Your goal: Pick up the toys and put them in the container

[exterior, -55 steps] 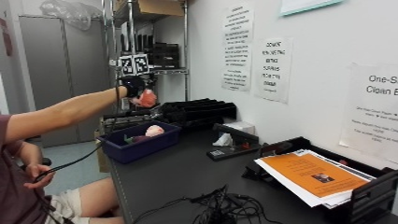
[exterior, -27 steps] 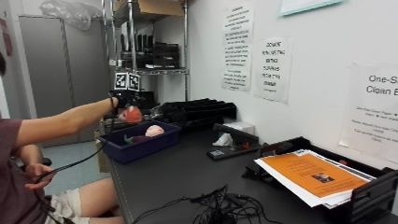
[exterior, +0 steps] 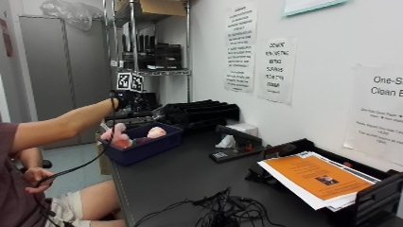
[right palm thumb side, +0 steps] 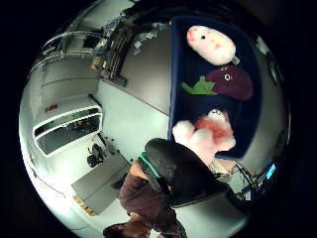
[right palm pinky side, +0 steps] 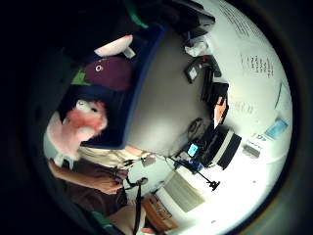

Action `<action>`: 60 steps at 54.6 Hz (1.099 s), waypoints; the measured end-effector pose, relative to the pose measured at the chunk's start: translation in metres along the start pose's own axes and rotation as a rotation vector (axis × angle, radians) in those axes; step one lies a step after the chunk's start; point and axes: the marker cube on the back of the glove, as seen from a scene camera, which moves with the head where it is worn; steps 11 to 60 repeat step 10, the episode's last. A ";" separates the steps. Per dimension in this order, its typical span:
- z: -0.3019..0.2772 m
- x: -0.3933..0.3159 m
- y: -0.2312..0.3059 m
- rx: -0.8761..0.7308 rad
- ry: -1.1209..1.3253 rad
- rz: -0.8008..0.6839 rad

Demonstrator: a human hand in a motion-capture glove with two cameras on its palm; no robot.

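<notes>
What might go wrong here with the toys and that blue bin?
The pink toy lies against the bin's end wall, seemingly overlapping the rim, so it might tumble out. The bin stands near the table's edge; a knock from the hand might shove it off.

Seated person (exterior: 25, 165) wears a dark maroon short-sleeved shirt and pale shorts; right hand (exterior: 123, 100) is in a black glove, with a green band at the wrist, forearm bare
</notes>
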 end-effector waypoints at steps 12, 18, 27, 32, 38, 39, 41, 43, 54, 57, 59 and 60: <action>-0.001 -0.008 -0.011 -0.034 0.067 0.033; -0.001 -0.008 -0.011 -0.034 0.067 0.033; -0.001 -0.008 -0.011 -0.034 0.067 0.033; -0.001 -0.008 -0.011 -0.034 0.067 0.033; -0.001 -0.008 -0.011 -0.034 0.067 0.033; -0.001 -0.008 -0.011 -0.034 0.067 0.033; -0.001 -0.008 -0.011 -0.034 0.067 0.033; -0.001 -0.008 -0.011 -0.034 0.067 0.033; -0.001 -0.008 -0.011 -0.034 0.067 0.033; -0.001 -0.008 -0.011 -0.034 0.067 0.033; -0.001 -0.008 -0.011 -0.034 0.067 0.033; -0.001 -0.008 -0.011 -0.034 0.067 0.033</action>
